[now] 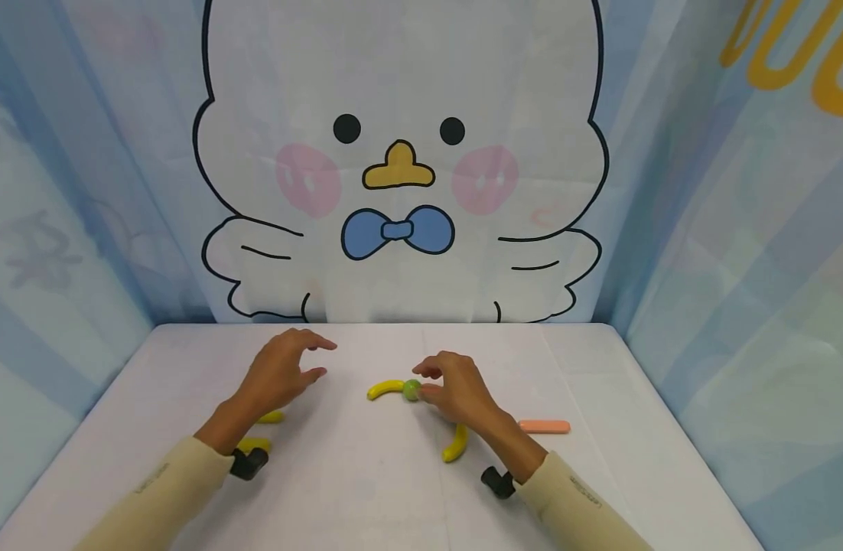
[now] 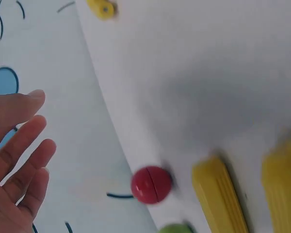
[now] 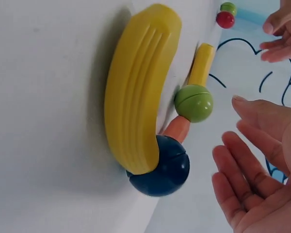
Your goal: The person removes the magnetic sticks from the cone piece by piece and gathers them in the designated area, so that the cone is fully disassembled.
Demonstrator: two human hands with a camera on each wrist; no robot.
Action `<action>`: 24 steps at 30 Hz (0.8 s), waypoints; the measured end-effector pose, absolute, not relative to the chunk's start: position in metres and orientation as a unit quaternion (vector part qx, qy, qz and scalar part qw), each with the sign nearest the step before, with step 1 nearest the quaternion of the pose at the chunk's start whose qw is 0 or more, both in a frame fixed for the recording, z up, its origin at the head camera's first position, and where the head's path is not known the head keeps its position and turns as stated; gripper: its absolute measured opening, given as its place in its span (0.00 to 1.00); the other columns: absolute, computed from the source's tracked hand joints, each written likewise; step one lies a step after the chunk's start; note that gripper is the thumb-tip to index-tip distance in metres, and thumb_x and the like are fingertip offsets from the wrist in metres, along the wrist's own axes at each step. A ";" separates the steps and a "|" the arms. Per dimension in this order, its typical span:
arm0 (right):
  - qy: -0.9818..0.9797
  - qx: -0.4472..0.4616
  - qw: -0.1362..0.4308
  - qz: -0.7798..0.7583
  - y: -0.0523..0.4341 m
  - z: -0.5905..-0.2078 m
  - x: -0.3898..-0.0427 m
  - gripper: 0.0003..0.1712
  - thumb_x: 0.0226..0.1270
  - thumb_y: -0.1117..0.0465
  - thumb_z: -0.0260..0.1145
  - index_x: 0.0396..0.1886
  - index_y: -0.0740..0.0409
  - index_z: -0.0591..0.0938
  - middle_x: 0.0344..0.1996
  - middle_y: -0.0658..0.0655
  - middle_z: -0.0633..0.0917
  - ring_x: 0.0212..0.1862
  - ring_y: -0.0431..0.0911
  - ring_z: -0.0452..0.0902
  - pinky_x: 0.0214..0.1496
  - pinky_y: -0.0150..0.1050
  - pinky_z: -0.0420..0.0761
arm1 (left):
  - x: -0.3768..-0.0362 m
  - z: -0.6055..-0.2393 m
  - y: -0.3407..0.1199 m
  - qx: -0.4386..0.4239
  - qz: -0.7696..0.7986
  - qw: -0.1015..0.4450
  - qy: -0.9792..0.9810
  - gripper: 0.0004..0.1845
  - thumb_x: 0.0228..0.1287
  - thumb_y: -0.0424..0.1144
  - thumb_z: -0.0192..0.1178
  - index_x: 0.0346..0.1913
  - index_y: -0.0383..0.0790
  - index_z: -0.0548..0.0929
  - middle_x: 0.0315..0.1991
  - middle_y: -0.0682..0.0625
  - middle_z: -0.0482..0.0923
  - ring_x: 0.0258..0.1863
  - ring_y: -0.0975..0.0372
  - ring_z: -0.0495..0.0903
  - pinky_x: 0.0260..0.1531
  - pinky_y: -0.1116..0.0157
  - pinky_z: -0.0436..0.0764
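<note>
Sleeves in cream come in from the near edge of the white table [image 1: 366,497], each wrist carrying a black camera mount. Left hand [image 1: 278,375] hovers over the table with fingers spread and relaxed, holding nothing; two yellow bananas [image 1: 270,417] lie partly hidden beneath its wrist. From the left wrist view, a red ball [image 2: 151,184] sits by those bananas, with a green one just below it at the frame's edge. Near the middle lies another banana [image 1: 385,389], its right end touching a green ball [image 1: 411,390]. Right hand [image 1: 459,390] hangs just beside that ball, fingers loosely bent, palm bare, gripping nothing. Under this hand lies a fourth banana [image 1: 455,444], with a dark blue ball [image 3: 164,169] against one end. Farther right, apart, lies an orange sausage [image 1: 544,426].
</note>
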State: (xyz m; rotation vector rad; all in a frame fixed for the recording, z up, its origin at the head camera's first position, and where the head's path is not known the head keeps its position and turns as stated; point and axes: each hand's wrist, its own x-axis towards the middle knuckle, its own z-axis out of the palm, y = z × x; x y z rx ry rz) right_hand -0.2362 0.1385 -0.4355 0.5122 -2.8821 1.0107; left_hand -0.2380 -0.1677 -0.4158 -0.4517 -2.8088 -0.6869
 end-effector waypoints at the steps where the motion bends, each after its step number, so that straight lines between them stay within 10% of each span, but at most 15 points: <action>1: -0.932 0.157 0.029 0.326 0.140 -0.434 -0.233 0.17 0.64 0.64 0.79 0.52 0.53 0.91 0.46 0.56 0.89 0.52 0.54 0.84 0.55 0.49 0.84 | -0.237 -0.416 -0.162 -0.159 -0.233 0.110 -0.953 0.23 0.60 0.32 0.79 0.59 0.45 0.89 0.56 0.44 0.88 0.53 0.48 0.84 0.56 0.46 0.85; 24: -0.946 0.038 0.053 0.317 0.179 -0.445 -0.176 0.19 0.55 0.59 0.86 0.46 0.50 0.88 0.38 0.50 0.88 0.37 0.40 0.86 0.42 0.36 0.87 | -0.230 -0.445 -0.052 -0.288 -0.321 0.048 -0.901 0.19 0.61 0.35 0.79 0.55 0.49 0.91 0.54 0.53 0.89 0.56 0.55 0.83 0.61 0.50 0.83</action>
